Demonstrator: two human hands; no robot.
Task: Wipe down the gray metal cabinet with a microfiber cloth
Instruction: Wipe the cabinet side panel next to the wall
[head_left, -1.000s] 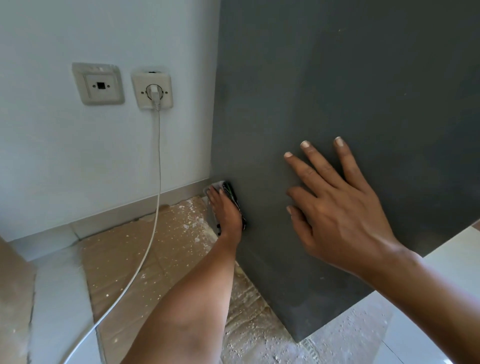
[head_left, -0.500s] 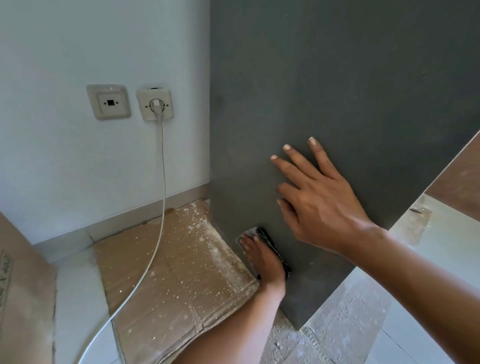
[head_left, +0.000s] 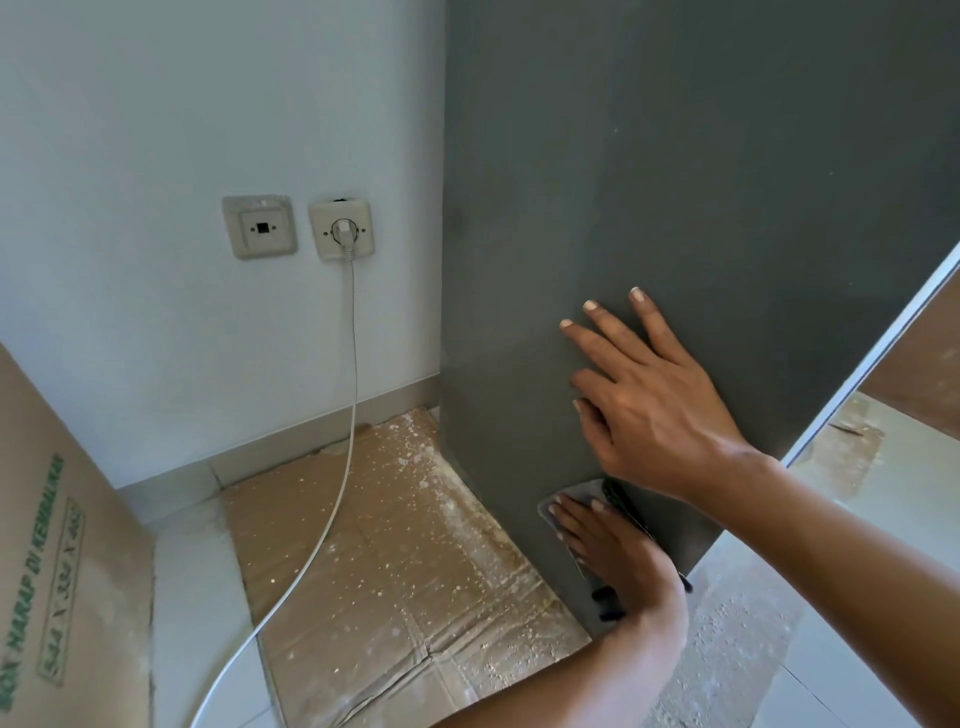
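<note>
Low on cabinet (head_left: 675, 208), gray cloth (head_left: 574, 493).

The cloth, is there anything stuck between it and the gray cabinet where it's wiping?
Nothing visible. The left hand presses the cloth flat against the gray cabinet near its bottom corner, fingers straight. The right hand rests flat on the panel above it, off the cloth. The white cable hangs by the wall, well away.
</note>
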